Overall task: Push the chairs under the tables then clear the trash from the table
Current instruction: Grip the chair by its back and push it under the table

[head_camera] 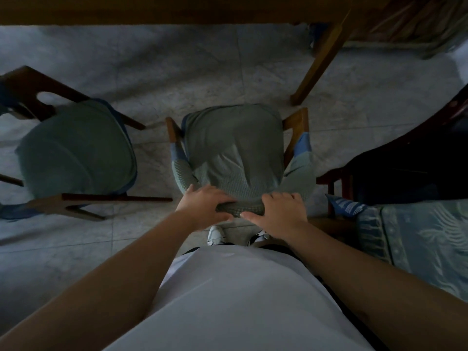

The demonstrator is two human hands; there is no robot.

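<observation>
Both hands grip the top of the middle chair's (234,148) back, which has a green-grey cloth cover on it. Left hand (202,206) and right hand (281,211) sit side by side, fingers curled over the rail, thumbs on the near side.

The chair's seat is in the open, w/ bare floor (177,72) between it and the table (152,8) edge at the top of the view. So it's not under yet, I think. A 2nd chair (76,150) on the left is also out and turned at an angle. The pushing looks just begun; the trash step is not begun.

Hard to see: room is dark. The table top is cut off, so no trash shows. One table leg (321,57) shows. On the right is dark furniture (405,160) and a patterned cloth (425,239); can't tell what they are.
</observation>
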